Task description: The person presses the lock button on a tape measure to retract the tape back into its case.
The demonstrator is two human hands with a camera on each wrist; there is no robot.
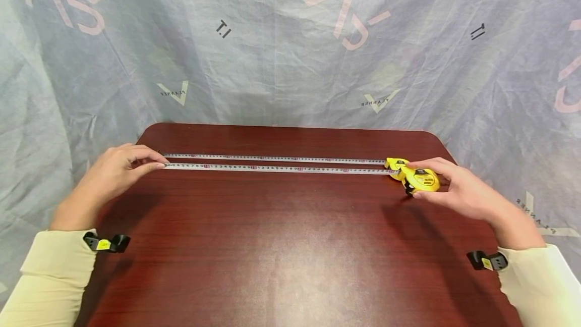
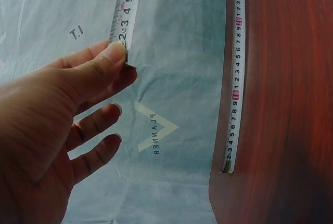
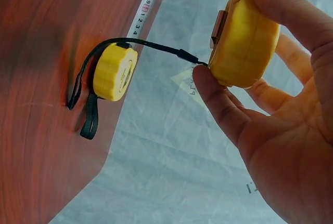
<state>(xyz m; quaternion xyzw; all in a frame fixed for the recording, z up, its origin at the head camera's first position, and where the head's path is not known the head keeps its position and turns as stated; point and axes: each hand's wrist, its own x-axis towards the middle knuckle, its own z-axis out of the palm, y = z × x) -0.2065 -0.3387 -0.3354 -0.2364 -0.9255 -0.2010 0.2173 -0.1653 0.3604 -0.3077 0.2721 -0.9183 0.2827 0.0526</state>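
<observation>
My right hand [image 1: 467, 191] grips a yellow tape measure [image 1: 423, 180] by its case, a black strap hanging from it in the right wrist view. Its blade [image 1: 277, 168] stretches leftward to my left hand [image 1: 120, 170], whose thumb and forefinger pinch the end near the 2 mark. In the left wrist view the other fingers of that hand are loosely bent. A second yellow tape measure [image 3: 115, 71] lies on the table just behind the held one. Its own blade [image 2: 233, 94] is pulled out along the table, parallel to the held blade, with the metal end hook [image 2: 227, 168] showing.
A dark red wooden table [image 1: 272, 246] with rounded far corners lies under both tapes. Grey printed cloth [image 1: 272, 54] hangs behind it and at the sides. Both sleeves carry a small black wrist camera, one at the left wrist [image 1: 106, 242], one at the right [image 1: 487, 261].
</observation>
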